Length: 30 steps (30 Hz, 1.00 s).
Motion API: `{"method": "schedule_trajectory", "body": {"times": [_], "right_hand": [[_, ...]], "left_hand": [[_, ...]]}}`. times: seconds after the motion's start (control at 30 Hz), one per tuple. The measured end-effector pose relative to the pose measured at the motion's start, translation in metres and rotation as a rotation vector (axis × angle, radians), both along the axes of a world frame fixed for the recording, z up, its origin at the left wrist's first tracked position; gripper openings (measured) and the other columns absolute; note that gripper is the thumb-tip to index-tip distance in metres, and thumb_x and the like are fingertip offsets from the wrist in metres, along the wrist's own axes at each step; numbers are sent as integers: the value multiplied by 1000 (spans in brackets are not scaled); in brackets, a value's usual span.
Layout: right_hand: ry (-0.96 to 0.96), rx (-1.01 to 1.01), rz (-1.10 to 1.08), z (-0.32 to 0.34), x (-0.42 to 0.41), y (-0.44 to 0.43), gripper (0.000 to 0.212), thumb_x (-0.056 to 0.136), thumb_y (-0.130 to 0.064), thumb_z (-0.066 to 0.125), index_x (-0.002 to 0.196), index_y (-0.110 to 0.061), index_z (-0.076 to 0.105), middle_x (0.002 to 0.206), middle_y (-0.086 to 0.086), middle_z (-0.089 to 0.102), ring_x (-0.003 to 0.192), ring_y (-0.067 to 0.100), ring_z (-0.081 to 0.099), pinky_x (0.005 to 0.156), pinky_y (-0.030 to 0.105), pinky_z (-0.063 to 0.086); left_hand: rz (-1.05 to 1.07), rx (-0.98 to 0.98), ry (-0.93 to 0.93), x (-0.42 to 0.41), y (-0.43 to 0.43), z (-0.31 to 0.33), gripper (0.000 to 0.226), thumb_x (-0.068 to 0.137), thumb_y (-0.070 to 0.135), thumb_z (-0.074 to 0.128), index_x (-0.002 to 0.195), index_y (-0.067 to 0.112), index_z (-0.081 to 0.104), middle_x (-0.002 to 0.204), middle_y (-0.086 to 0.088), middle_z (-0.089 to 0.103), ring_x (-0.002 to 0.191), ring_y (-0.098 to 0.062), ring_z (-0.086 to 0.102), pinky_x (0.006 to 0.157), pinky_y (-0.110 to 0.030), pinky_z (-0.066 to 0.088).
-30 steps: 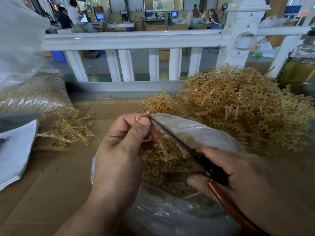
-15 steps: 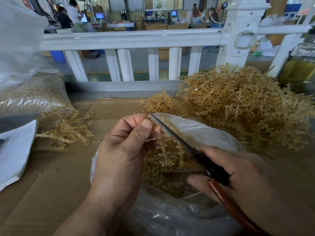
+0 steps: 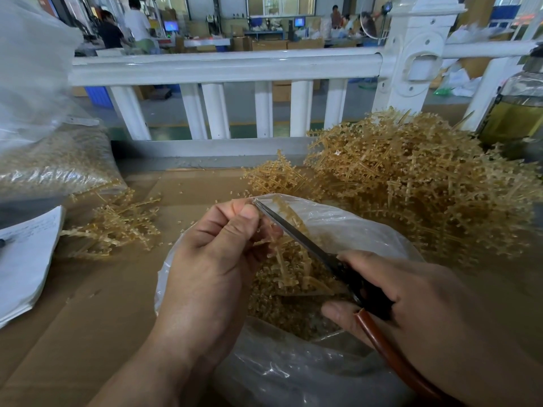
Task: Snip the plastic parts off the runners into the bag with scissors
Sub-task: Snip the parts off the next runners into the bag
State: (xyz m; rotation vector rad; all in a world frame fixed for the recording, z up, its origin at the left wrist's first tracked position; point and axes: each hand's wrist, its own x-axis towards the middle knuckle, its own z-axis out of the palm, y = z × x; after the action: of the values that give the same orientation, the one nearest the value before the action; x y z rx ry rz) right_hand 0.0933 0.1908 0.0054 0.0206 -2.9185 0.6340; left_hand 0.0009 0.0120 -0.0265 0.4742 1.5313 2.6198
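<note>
My left hand (image 3: 214, 259) pinches a tan plastic runner (image 3: 283, 257) over the open mouth of a clear plastic bag (image 3: 346, 227). The runner hangs down into the bag, above a heap of small cut parts (image 3: 282, 309). My right hand (image 3: 411, 312) grips the scissors (image 3: 296, 235) by their dark and red-brown handles. The blades point up and left along the runner, and their tip lies beside my left fingertips.
A big heap of uncut runners (image 3: 411, 183) fills the right of the cardboard-covered table (image 3: 88, 304). A smaller bunch of runners (image 3: 117, 221) lies at the left, beside papers (image 3: 23, 259) and a filled bag (image 3: 50, 163). A white railing (image 3: 223, 69) stands behind. A bottle (image 3: 517, 107) is at far right.
The runner now hangs lower into the bag, with more of it showing below my left fingers. The scissors have stayed along it with their tip at my left fingertips.
</note>
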Motion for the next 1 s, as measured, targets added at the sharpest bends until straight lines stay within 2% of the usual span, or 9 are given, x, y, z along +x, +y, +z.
{"method": "schedule_trajectory", "body": {"times": [0.17,0.27,0.37,0.43,0.5,0.63,0.83,0.93,1.0], "right_hand": [[32,8,0,-1,0,-1,54,72,-81,41,108,-43,56,76,-26,62,77,-3,59,54,13,48],[43,4,-1,-1,1,-2,54,71,-82,40,111,-46,50,76,-27,62,83,-2,57,53,11,46],[36,3,14,0,0,-3,55,71,-84,39,114,-51,50,78,-33,57,69,-6,57,53,10,41],[46,-1,22,-1,0,-3,55,73,-83,39,115,-50,53,80,-34,58,68,-11,55,57,7,39],[57,-10,18,-2,0,-4,54,75,-83,39,113,-49,56,79,-33,58,68,-11,56,57,6,37],[90,-30,27,-4,-1,-3,50,75,-80,43,105,-44,61,73,-28,59,65,-5,58,51,14,46],[136,-6,33,-7,0,-2,49,76,-80,41,102,-43,61,71,-28,60,71,-4,59,48,10,45],[181,-15,56,-11,-1,1,50,77,-77,44,98,-37,66,69,-24,62,75,-2,59,68,14,48],[199,-16,61,-13,-2,1,49,77,-75,45,96,-36,67,68,-24,62,75,-1,59,72,13,46]], "left_hand": [[27,-22,18,0,0,0,15,90,21,60,78,19,68,81,-9,65,73,-18,60,66,-26,51],[21,-22,35,1,0,0,16,91,22,60,79,20,70,83,-8,67,76,-16,62,69,-24,53],[24,-8,38,1,0,0,16,92,20,60,81,19,72,85,-7,67,78,-15,62,70,-23,54],[17,3,50,2,1,0,17,92,18,59,81,19,72,82,-5,67,76,-13,64,68,-22,54],[5,15,57,2,1,2,18,92,17,58,81,18,72,81,-4,68,75,-12,65,68,-22,54],[5,-3,61,3,1,2,18,93,19,58,80,18,71,84,-7,69,77,-15,65,69,-24,54],[4,-15,55,4,1,3,19,92,19,58,76,22,69,81,-6,66,75,-16,63,69,-25,53],[3,-11,53,4,1,3,18,92,19,58,77,22,68,81,-7,66,77,-17,62,72,-26,53],[1,-6,52,4,1,3,17,91,19,58,77,21,68,82,-7,65,77,-17,61,71,-26,52]]}}
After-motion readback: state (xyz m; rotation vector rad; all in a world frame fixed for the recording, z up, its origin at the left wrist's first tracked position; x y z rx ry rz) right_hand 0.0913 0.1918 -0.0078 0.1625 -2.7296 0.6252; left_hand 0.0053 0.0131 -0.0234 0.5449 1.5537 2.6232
